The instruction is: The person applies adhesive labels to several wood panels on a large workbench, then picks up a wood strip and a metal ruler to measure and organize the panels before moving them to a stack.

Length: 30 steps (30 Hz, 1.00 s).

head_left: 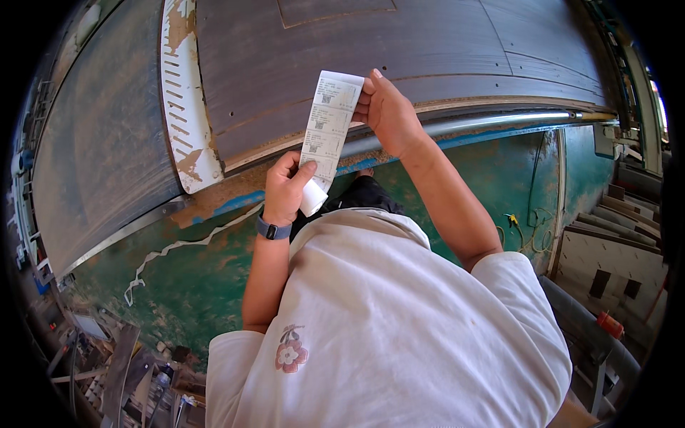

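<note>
A strip of white printed labels (330, 118) stretches between my two hands, with small text and square codes on it. Its lower end runs into a white roll (313, 197). My left hand (287, 187) is closed on the strip just above the roll, thumb pressed on the labels; a dark watch with a grey-blue band (273, 229) is on that wrist. My right hand (386, 113) is at the strip's upper right edge, its fingers partly behind the paper and its thumb raised. The strip hangs in front of the workbench's near edge.
A large dark work surface (399, 50) spans the far side, with a slotted white strip (187, 100) and a metal roller (499, 123) along its near edge. A crumpled white band (193, 244) lies on the green floor. Stacked boards (628, 221) stand at right, beside a yellow cable (524, 232).
</note>
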Available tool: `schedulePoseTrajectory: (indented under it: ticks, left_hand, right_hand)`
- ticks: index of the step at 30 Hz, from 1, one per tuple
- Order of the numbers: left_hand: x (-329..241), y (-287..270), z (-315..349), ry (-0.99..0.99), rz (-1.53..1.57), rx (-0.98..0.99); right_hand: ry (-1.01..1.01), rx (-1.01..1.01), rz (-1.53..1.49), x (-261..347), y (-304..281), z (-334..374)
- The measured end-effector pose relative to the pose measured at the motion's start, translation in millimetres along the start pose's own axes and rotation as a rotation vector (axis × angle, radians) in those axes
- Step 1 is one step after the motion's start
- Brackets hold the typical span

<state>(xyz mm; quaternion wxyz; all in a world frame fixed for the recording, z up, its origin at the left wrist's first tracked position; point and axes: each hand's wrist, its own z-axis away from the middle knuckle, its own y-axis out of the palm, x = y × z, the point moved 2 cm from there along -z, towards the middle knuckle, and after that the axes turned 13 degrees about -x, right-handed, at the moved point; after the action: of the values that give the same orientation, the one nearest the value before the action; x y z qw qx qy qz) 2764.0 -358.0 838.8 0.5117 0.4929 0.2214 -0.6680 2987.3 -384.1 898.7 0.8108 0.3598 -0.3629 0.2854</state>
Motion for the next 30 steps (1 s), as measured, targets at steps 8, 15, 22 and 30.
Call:
schedulePoseTrajectory:
  ticks: [8,15,22,30]
  left_hand:
    - [-7.8,3.6,14.6,0.051,0.023,-0.049]
    - [-8.8,0.6,20.7,0.008,-0.017,-0.114]
    - [11.6,-26.5,27.4,0.108,-0.258,-0.071]
    - [30.5,-37.2,27.8,-0.065,-0.159,-0.135]
  right_hand:
    - [-0.169,-0.275,0.386,3.6,-16.1,-1.4]
    - [-1.119,-0.038,1.003,-12.0,22.7,34.5]
    - [-0.596,0.321,1.014,-65.7,16.4,31.9]
    - [-1.067,-0.548,1.187,-44.5,-90.3,-45.7]
